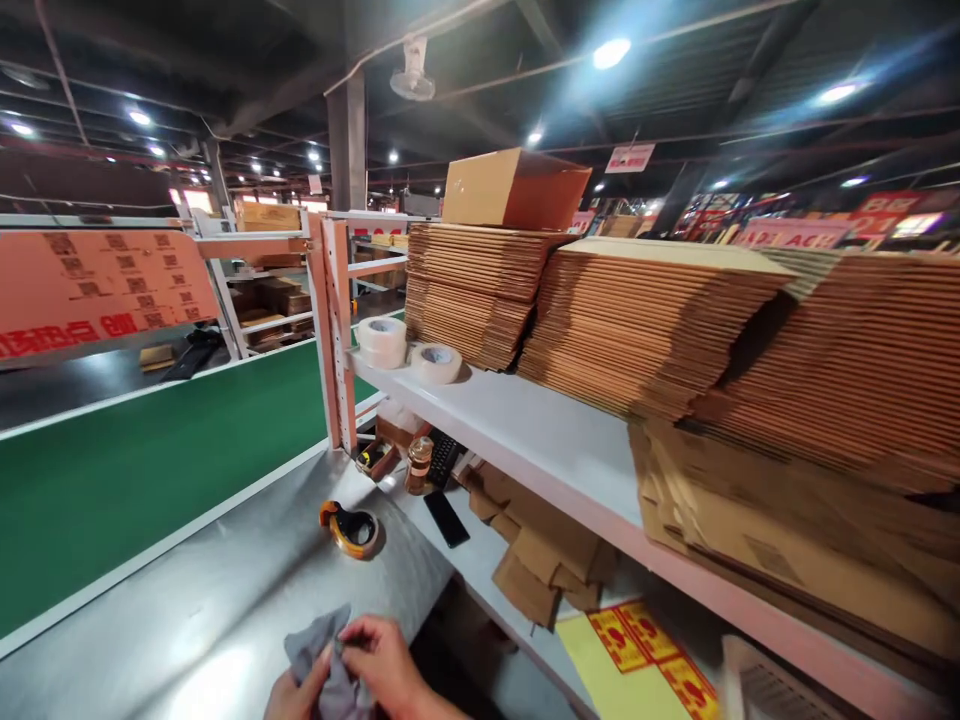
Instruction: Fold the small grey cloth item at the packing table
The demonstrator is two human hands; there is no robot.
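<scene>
**Grey cloth pinched between both my hands**

At six o'clock, low over the dull steel counter (225,600), my right hand (386,665) has its fingers (360,632) closed on a crumpled grey cloth (326,665) — thumb and forefinger pinch its upper fold. My left hand (289,698) is mostly cut off by the frame edge; its fingers curl around the cloth from below. At twelve o'clock from the cloth lies an orange-and-black tape dispenser (350,528), well apart. At one o'clock, two white tape rolls (405,350) sit on the white shelf (540,430) — beside tall stacks of flattened brown cardboard boxes (637,320).
</scene>
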